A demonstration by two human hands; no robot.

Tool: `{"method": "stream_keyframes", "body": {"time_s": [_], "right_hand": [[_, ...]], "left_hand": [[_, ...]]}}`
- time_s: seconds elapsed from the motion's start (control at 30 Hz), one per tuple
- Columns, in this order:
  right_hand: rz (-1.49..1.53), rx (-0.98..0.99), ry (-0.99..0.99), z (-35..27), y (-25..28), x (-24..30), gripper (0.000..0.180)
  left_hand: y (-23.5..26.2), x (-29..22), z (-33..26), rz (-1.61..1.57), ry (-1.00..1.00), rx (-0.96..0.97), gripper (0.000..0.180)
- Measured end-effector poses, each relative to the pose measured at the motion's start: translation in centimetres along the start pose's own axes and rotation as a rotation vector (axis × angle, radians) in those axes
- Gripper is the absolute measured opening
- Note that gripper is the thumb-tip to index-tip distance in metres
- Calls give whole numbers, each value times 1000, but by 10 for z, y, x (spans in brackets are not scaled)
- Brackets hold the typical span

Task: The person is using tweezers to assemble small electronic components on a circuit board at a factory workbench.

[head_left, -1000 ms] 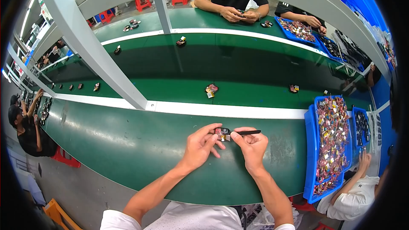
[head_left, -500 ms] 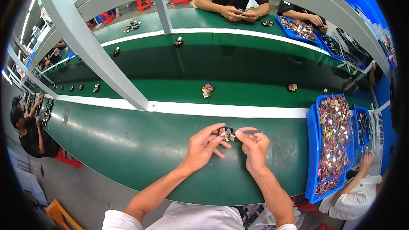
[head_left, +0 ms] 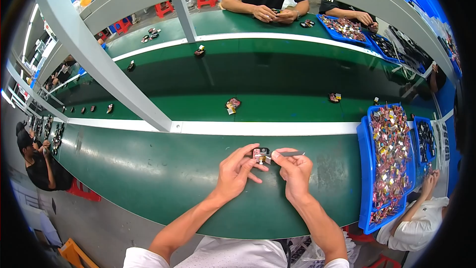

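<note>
My left hand [head_left: 235, 172] is closed on a small black plastic housing [head_left: 266, 150] above the green bench, pinching its left side. Inside the housing sits a pinkish circuit board [head_left: 258, 154] with a yellow and a silvery part on it. In my right hand [head_left: 294, 171] a pair of grey tweezers [head_left: 291, 154] is pinched between thumb and fingers. Its thin tips reach left over the board, and the back end sticks out to the right. Whether the tips grip anything is too small to tell.
Blue trays [head_left: 365, 178] heaped with small circuit boards stand on my right, beside a tray of black housings [head_left: 423, 141]. Past a white rail [head_left: 258, 128], a green belt [head_left: 277, 111] carries scattered assemblies. A grey post [head_left: 106, 54] rises at left. Co-workers sit around.
Assemblies on the belt have shifted a little to the left, and the whole view has moved slightly. Both hands keep nearly the same place and hold on the housing and tweezers.
</note>
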State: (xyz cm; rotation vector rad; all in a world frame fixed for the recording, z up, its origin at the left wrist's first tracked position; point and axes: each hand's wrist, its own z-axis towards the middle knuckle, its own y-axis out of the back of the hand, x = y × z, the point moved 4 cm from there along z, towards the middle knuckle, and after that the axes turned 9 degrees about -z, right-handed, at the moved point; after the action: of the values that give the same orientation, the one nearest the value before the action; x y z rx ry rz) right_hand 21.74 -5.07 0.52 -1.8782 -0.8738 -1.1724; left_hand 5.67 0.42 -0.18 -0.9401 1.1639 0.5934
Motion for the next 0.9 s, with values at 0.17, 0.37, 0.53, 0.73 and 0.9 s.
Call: {"method": "stream_keyframes", "body": {"time_s": [0.17,0.37,0.53,0.73,0.9], "right_hand": [[-22,17,9,-1,2,1,14],[-27,24,46,-1,-1,3,14],[-56,28,123,1,-1,-3,13],[-234,-16,326,4,5,-2,12],[-230,-82,441,0,8,5,14]], "left_hand": [[-1,2,0,34,-13,-15,36],[7,4,2,-179,83,40,36],[6,4,2,-161,122,37,35],[7,7,5,-128,135,-17,35],[13,3,8,-177,153,-69,36]]}}
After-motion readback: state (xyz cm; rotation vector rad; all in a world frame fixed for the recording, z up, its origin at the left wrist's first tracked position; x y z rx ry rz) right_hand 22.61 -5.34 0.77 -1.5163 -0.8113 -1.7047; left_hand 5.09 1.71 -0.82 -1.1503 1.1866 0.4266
